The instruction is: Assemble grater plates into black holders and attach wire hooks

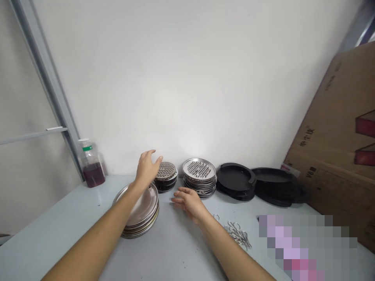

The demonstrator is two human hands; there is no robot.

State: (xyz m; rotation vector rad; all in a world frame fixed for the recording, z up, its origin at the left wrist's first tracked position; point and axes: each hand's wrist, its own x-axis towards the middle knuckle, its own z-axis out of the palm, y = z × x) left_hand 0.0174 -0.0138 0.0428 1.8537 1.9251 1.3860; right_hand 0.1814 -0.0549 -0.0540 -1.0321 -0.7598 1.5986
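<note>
My left hand is raised over the back of a stack of shallow metal plates, thumb and fingers apart and nothing between them. Just right of it stands a shorter stack of perforated metal discs, partly hidden by the hand. My right hand hovers low over the table, palm turned inward, its fingers stretched out and holding nothing. Behind it is a taller stack of round metal grater plates with raised teeth on the top one. Small metal rings with stems lie loose beyond my right forearm.
Black round trays and more black trays rest along the wall to the right. A large cardboard box bounds the right side. At the far left stands a bottle of dark red liquid. The lower right is pixelated.
</note>
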